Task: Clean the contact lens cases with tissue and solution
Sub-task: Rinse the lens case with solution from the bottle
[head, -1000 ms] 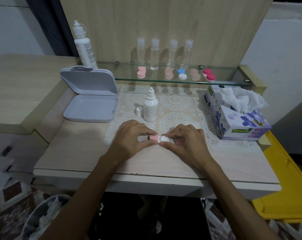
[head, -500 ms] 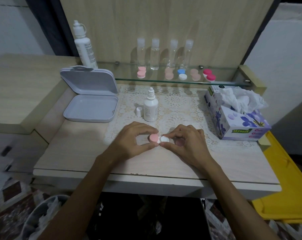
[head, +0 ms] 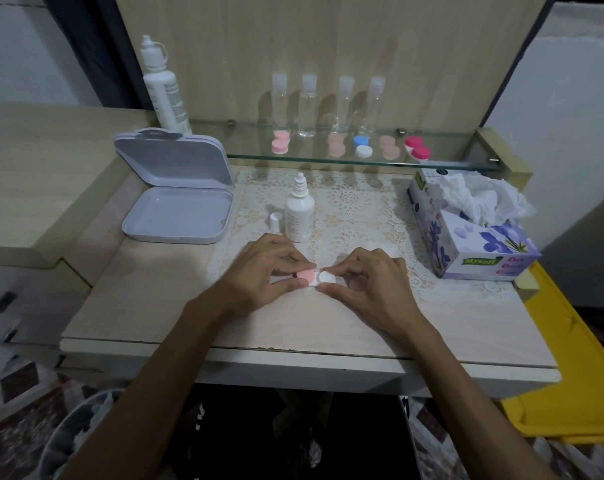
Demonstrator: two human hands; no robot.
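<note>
At the frame's centre, on the pale wooden surface [head: 148, 299], the left hand [head: 259, 271] pinches the pink cap [head: 305, 274] and the right hand [head: 373, 282] pinches the white cap [head: 327, 277] of a small twin-cup contact lens case. Judged step: unscrewing; next, twist both caps off.

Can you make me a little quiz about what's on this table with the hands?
1. True or false: the small dropper bottle has its cap on.
2. What does the left hand pinch: A) a pink lid, B) a tissue, C) a bottle?
3. How many clear bottles stand on the glass shelf?

Key: 1. False; the cap stands beside it. 2. A, while the right hand pinches the white lid of the same lens case. 3. Four.
</note>
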